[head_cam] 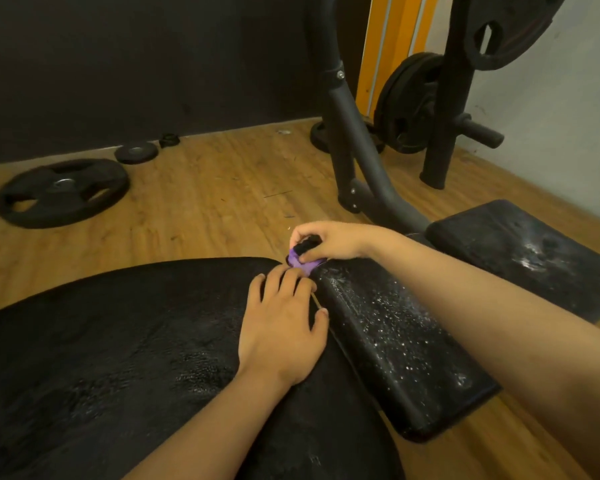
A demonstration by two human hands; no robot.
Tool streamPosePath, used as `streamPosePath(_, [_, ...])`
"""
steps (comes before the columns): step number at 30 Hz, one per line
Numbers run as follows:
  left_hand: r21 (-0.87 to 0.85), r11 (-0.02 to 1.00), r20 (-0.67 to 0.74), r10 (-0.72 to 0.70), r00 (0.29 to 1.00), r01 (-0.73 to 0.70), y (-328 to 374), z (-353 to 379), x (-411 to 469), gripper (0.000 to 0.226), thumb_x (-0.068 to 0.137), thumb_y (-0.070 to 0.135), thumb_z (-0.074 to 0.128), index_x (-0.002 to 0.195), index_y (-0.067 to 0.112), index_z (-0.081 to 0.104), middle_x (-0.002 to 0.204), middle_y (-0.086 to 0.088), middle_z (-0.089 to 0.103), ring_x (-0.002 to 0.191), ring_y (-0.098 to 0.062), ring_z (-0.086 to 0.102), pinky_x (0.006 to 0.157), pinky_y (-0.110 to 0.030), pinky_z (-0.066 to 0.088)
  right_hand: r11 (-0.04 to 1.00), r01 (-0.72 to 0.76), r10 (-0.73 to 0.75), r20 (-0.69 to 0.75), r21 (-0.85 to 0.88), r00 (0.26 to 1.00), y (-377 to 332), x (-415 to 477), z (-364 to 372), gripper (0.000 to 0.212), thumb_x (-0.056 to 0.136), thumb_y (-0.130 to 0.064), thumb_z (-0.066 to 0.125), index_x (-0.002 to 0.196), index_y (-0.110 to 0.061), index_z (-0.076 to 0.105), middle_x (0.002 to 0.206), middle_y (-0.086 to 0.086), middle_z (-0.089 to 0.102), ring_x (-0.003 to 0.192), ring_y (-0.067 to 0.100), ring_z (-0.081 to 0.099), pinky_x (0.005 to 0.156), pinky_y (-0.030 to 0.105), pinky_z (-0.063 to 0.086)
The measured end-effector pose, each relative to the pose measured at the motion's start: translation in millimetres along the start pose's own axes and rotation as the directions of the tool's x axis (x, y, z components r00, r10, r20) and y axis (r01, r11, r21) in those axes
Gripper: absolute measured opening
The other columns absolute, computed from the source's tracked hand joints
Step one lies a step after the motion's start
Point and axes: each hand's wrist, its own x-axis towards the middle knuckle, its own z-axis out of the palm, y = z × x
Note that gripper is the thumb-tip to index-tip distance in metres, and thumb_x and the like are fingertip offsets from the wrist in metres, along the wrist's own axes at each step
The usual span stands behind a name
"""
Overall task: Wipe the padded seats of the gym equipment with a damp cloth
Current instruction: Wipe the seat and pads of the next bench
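Nearest you, the wide black padded seat [118, 341] is filling the lower frame. Your left hand [284, 327] is resting flat on it, fingers straight and spread, the tips reaching the seam beside the narrow black padded seat [395, 341]. Your right hand [326, 242] is curling its fingers round the small bunched purple cloth [303, 264] and pressing it onto the far end of that narrow pad, just beyond your left fingertips. Whether the two hands are touching is not showing. Something dark is sitting in the same grip, and it is not showing clearly enough to name.

The cloth is looking soft, light and limp, so you are probably best keeping it wadded under the palm rather than pinching a corner. The narrow pad is glistening with droplets, so judge it slick, its cushion likely giving a little under pressure. Its long axis is running from the far left, at the cloth, toward the near right, and strokes along that line are likely suiting it. Another wet black pad [534, 254] is lying further right above the wooden floor [205, 202].
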Motion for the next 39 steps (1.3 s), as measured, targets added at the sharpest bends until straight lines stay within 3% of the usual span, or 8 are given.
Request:
streamPosePath(5, [0.000, 1.000, -0.019, 0.005, 1.000, -0.005, -1, 4, 1, 0.047, 0.087, 0.050, 0.030, 0.117, 0.027, 0.058, 0.129, 0.009, 0.049, 0.133, -0.017, 0.033, 0.113, -0.042, 0.024, 0.992, 0.043, -0.034, 0.080, -0.117, 0.996, 13, 0, -17, 0.017, 0.086, -0.003, 0.066, 0.094, -0.016, 0.061, 0.094, -0.008, 0.059, 0.089, 0.008, 0.055, 0.083, 0.022, 0.042])
streamPosePath(10, [-0.008, 1.000, -0.050, 0.008, 0.999, -0.008, -2, 7, 2, 0.046, 0.086, 0.050, 0.031, 0.115, 0.027, 0.058, 0.126, 0.009, 0.051, 0.132, -0.017, 0.035, 0.113, -0.042, 0.025, 0.983, -0.122, 0.126, 0.024, -0.137, 0.992, 59, -23, -45, 0.015, 0.085, 0.002, 0.064, 0.089, -0.013, 0.062, 0.092, -0.002, 0.060, 0.088, 0.013, 0.055, 0.088, 0.036, 0.044])
streamPosePath(15, [0.008, 1.000, -0.050, 0.015, 0.999, -0.015, -2, 8, 3, 0.044, 0.086, 0.049, 0.034, 0.112, 0.025, 0.060, 0.123, 0.007, 0.052, 0.129, -0.017, 0.037, 0.111, -0.041, 0.027, 0.998, -0.045, 0.038, 0.162, 0.038, 0.986, 15, 2, -23, 0.018, 0.087, 0.002, 0.061, 0.091, -0.015, 0.062, 0.095, -0.004, 0.061, 0.087, 0.008, 0.056, 0.080, 0.023, 0.043])
streamPosePath(19, [0.016, 1.000, -0.050, 0.019, 0.999, -0.018, -3, 8, 3, 0.043, 0.086, 0.049, 0.035, 0.112, 0.025, 0.060, 0.124, 0.008, 0.052, 0.129, -0.016, 0.037, 0.111, -0.039, 0.026, 1.000, 0.020, -0.024, 0.227, 0.023, 0.974, -6, 15, -15, 0.019, 0.087, -0.001, 0.063, 0.092, -0.019, 0.062, 0.098, -0.006, 0.061, 0.093, 0.009, 0.056, 0.081, 0.022, 0.042])
streamPosePath(24, [0.004, 1.000, -0.074, 0.016, 0.997, -0.015, -4, 10, 4, 0.040, 0.085, 0.049, 0.038, 0.109, 0.025, 0.060, 0.119, 0.008, 0.052, 0.126, -0.016, 0.039, 0.109, -0.039, 0.028, 0.997, -0.080, 0.077, 0.150, 0.017, 0.986, 32, -15, -50, 0.017, 0.085, 0.003, 0.063, 0.093, -0.011, 0.061, 0.094, -0.003, 0.060, 0.088, 0.010, 0.056, 0.083, 0.022, 0.045])
streamPosePath(29, [0.008, 1.000, -0.063, 0.014, 0.998, -0.014, -3, 11, 4, 0.042, 0.085, 0.049, 0.035, 0.111, 0.026, 0.058, 0.120, 0.009, 0.050, 0.128, -0.016, 0.038, 0.110, -0.040, 0.027, 0.971, -0.236, 0.232, -0.099, -0.029, 0.968, 88, -52, -84, 0.022, 0.083, 0.002, 0.067, 0.082, -0.019, 0.062, 0.089, 0.001, 0.061, 0.086, 0.013, 0.055, 0.087, 0.030, 0.040])
streamPosePath(35, [0.010, 1.000, -0.094, 0.010, 0.996, -0.009, -4, 13, 5, 0.042, 0.083, 0.050, 0.036, 0.108, 0.026, 0.061, 0.122, 0.007, 0.052, 0.126, -0.016, 0.040, 0.109, -0.039, 0.025, 0.995, -0.058, 0.063, 0.063, -0.078, 0.996, 44, -14, -45, 0.021, 0.085, 0.002, 0.064, 0.089, -0.018, 0.062, 0.088, -0.010, 0.061, 0.086, 0.007, 0.056, 0.084, 0.025, 0.043])
streamPosePath(39, [0.031, 0.999, -0.072, 0.014, 0.997, -0.012, -5, 13, 5, 0.046, 0.085, 0.051, 0.036, 0.112, 0.026, 0.062, 0.126, 0.006, 0.053, 0.129, -0.017, 0.040, 0.110, -0.040, 0.027, 0.988, -0.075, 0.083, 0.054, -0.137, 0.995, 58, -13, -49, 0.018, 0.086, -0.001, 0.064, 0.088, -0.019, 0.062, 0.090, -0.004, 0.061, 0.087, 0.012, 0.055, 0.085, 0.031, 0.045])
